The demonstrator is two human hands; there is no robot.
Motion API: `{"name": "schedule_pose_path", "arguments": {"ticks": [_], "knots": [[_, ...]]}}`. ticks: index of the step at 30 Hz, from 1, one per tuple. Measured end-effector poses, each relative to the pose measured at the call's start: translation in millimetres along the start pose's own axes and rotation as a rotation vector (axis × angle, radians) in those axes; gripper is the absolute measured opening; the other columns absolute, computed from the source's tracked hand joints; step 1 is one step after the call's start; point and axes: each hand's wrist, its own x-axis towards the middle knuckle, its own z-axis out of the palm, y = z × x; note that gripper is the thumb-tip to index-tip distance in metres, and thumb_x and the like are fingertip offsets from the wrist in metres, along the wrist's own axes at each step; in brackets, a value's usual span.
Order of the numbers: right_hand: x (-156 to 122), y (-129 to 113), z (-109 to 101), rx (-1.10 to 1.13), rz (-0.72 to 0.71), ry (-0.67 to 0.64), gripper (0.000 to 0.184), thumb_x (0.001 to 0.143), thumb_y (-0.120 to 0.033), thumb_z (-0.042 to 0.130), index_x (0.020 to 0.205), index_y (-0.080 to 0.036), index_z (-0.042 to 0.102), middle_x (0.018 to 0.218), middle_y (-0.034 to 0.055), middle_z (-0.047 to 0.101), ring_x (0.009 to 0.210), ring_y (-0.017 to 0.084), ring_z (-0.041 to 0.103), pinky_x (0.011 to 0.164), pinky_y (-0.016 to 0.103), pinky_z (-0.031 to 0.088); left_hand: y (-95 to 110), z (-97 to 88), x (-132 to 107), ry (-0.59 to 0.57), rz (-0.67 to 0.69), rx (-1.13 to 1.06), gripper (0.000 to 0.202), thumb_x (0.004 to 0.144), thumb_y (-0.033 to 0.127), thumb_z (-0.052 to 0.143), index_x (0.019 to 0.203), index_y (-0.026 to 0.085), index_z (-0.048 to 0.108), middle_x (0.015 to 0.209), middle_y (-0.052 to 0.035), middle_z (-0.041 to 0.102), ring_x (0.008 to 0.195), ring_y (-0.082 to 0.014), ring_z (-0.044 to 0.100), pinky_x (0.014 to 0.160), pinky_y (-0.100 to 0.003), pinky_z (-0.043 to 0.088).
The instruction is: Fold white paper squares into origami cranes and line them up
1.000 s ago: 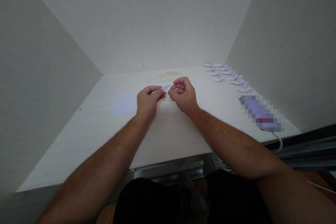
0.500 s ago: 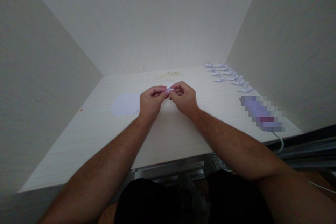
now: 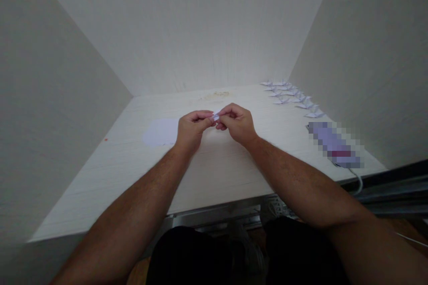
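Observation:
A small piece of folded white paper is pinched between my two hands above the middle of the table. My left hand grips its left end between thumb and fingers. From the other side, my right hand holds it with thumb and fingertips. Much of the paper is covered by the fingers, so its exact folds are hard to make out. Left of my left hand lies a stack of white paper sheets, partly hidden behind that hand.
Several folded white paper cranes stand in rows at the back right. Nearer, a pixelated flat object with a white cable lies by the right wall. A small orange speck is at the left. Walls enclose the white table.
The right fingers have shifted slightly on the folded paper, and the right thumb has drawn back a little. The whole view has moved slightly; both hands still hold the paper.

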Motion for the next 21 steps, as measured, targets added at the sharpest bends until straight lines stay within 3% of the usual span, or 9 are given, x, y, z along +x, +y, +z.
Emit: {"name": "schedule_pose_path", "arguments": {"ticks": [5,11,16,21], "knots": [[-1,0,0,0.006,0.025,0.016,0.004,0.070,-0.021,0.061,0.073,-0.020,0.058,0.059,-0.0041,0.065,0.049,0.010,0.063,0.047,0.020,0.051,3,-0.6,-1,-0.006,0.044,0.027,0.016,0.058,0.019,0.084,0.071,0.016,0.075,0.089,-0.0068,0.073,0.076,-0.0156,0.067,0.076,-0.032,0.055],[0,3,2,-0.037,-0.037,0.077,0.005,0.071,-0.021,0.062,0.074,-0.019,0.059,0.060,-0.0030,0.064,0.054,0.011,0.063,0.052,0.023,0.052,3,3.9,-2,0.031,-0.009,-0.007,0.012,0.066,0.025,0.079,0.072,0.015,0.074,0.084,-0.0061,0.071,0.068,-0.0136,0.065,0.072,-0.032,0.055],[3,10,3,-0.042,-0.090,0.105,0.018,0.070,-0.022,0.065,0.085,-0.021,0.054,0.065,-0.0040,0.064,0.056,0.011,0.063,0.054,0.023,0.051,3,5.6,-1,0.044,-0.072,-0.098,0.022,0.058,0.018,0.081,0.074,0.015,0.066,0.071,-0.0013,0.067,0.065,-0.0124,0.065,0.071,-0.030,0.055],[5,16,3,-0.108,-0.114,0.126,0.019,0.071,-0.024,0.064,0.085,-0.022,0.051,0.067,-0.0047,0.062,0.058,0.010,0.061,0.055,0.023,0.050,4,4.9,-2,0.011,-0.125,-0.156,0.035,0.057,0.015,0.082,0.085,0.016,0.061,0.072,0.0007,0.066,0.067,-0.0125,0.067,0.073,-0.029,0.056]]}}
